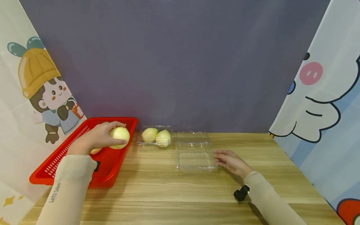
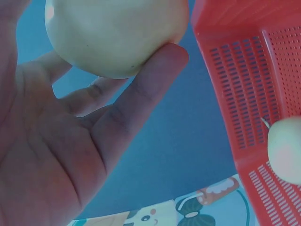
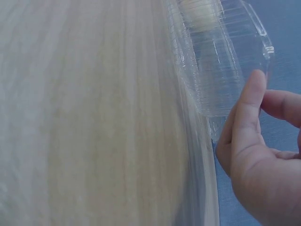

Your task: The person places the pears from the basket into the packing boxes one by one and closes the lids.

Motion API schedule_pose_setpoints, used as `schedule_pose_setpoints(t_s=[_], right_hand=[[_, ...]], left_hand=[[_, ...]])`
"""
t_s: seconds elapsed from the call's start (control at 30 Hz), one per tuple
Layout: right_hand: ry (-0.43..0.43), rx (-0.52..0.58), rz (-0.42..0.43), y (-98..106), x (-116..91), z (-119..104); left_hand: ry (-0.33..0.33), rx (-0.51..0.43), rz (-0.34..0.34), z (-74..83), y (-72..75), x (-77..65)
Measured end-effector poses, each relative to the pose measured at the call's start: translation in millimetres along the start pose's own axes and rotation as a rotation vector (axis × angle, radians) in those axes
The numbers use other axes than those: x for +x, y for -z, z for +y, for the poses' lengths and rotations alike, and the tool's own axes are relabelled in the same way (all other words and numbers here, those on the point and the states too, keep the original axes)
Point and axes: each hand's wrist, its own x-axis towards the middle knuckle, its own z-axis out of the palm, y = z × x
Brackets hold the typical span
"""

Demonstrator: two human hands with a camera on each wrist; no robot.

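Note:
My left hand [image 1: 97, 137] holds a round, pale yellow pear [image 1: 120, 137] above the right side of a red plastic basket [image 1: 109, 181]. Close up in the left wrist view, thumb and fingers curl round the pear [image 2: 115, 35]. Another pear [image 2: 287, 149] with a thin stem lies inside the basket. On the right, my right hand [image 1: 232, 162] pinches the right edge of a clear plastic clamshell box [image 1: 195, 159], whose lid stands open toward the back. The right wrist view shows the thumb and fingers [image 3: 251, 94] at the box's rim.
Between basket and open box, a second clear box [image 1: 153, 127] holds two pears [image 1: 163, 138] near the table's back edge. A grey curtain [image 1: 180, 62] hangs behind the wooden table [image 1: 168, 200]. Printed cartoon cloths flank both sides.

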Motion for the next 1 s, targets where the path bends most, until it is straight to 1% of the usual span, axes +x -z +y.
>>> schedule_pose_setpoints(t_s=[0.13, 0.27, 0.43, 0.73, 1.0], right_hand=[[-0.004, 0.004, -0.003, 0.0, 0.3, -0.4], [-0.006, 0.009, -0.009, 0.2, 0.7, 0.0], [-0.008, 0.009, -0.005, -0.1, 1.3, 0.1], [-0.016, 0.016, -0.001, 0.9, 2.6, 0.3], [-0.013, 0.022, -0.005, 0.2, 2.5, 0.3]], left_hand=[[-0.031, -0.014, -0.001, 4.6, -3.1, 2.4], [-0.023, -0.045, -0.012, 9.9, -7.2, 6.2], [-0.035, -0.022, -0.012, 17.8, -15.0, 12.5], [-0.094, -0.015, 0.040, 29.0, -34.6, 25.8], [-0.106, -0.024, 0.044, 42.6, -53.7, 35.4]])
